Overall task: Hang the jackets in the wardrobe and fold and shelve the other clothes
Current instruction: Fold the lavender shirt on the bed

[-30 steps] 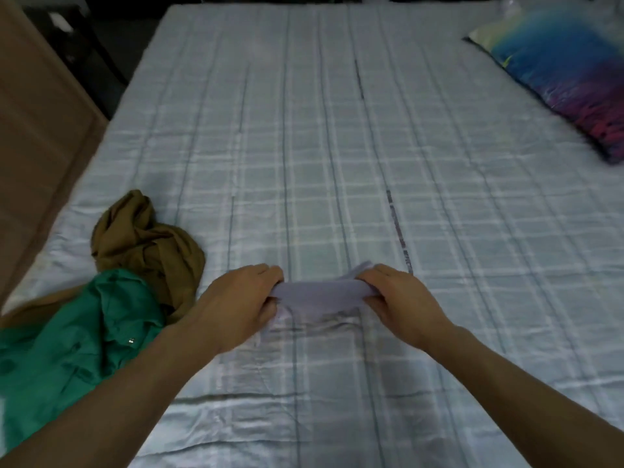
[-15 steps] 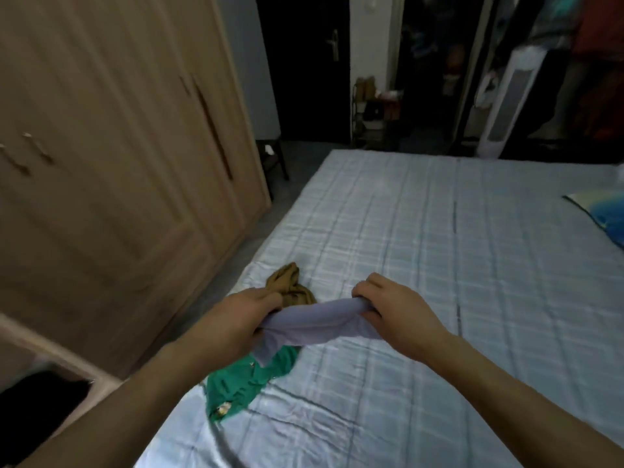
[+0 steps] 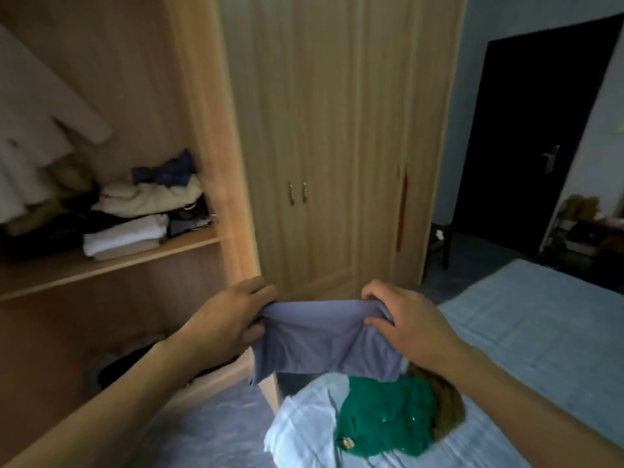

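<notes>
A folded lavender garment [image 3: 326, 339] hangs in the air between my hands, in front of the wardrobe. My left hand [image 3: 229, 320] grips its left top corner and my right hand [image 3: 410, 322] pinches its right top corner. Below it, on the bed corner, lie a green garment [image 3: 385, 420] and a brown garment [image 3: 445, 400], partly under my right forearm. The open wardrobe section at the left has a shelf [image 3: 111, 261] with stacked folded clothes [image 3: 135, 228]. Pale garments [image 3: 37, 130] hang above the shelf.
The bed [image 3: 526, 336] with a light checked cover fills the lower right. Closed wardrobe doors [image 3: 324, 146] stand straight ahead. A lower compartment holds dark clothes [image 3: 135, 363]. A dark door [image 3: 530, 140] and a cluttered rack [image 3: 587, 228] are at the right.
I have turned left from the bed toward the open wardrobe. Both hands lifted the lavender garment off the bed and carry it; the shelf has come into view.
</notes>
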The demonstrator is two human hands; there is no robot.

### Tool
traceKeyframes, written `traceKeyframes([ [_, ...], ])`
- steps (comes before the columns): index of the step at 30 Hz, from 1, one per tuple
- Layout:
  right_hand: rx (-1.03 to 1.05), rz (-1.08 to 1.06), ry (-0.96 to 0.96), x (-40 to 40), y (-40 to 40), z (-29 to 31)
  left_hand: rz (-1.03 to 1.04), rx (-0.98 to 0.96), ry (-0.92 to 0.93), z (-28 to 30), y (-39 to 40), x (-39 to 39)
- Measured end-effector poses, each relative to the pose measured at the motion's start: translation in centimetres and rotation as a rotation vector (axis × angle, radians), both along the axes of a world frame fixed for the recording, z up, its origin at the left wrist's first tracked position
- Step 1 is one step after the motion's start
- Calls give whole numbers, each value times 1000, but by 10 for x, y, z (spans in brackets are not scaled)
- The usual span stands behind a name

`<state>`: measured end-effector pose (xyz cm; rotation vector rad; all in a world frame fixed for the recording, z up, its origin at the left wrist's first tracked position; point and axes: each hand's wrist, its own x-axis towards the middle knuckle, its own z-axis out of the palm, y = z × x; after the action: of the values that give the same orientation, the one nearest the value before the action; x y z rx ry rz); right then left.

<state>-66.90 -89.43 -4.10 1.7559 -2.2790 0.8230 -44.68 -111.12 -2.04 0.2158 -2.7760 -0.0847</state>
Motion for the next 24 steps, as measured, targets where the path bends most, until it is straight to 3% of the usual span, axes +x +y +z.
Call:
traceKeyframes([
  [7,22,192,91,108,-149,37,250,38,140,15,-100,150],
  [14,44,319,71,212,-278,20,386,51,200,-2,-198,275],
  [24,46,432,96,258,-407,22,502,46,239,-23,-296,337],
])
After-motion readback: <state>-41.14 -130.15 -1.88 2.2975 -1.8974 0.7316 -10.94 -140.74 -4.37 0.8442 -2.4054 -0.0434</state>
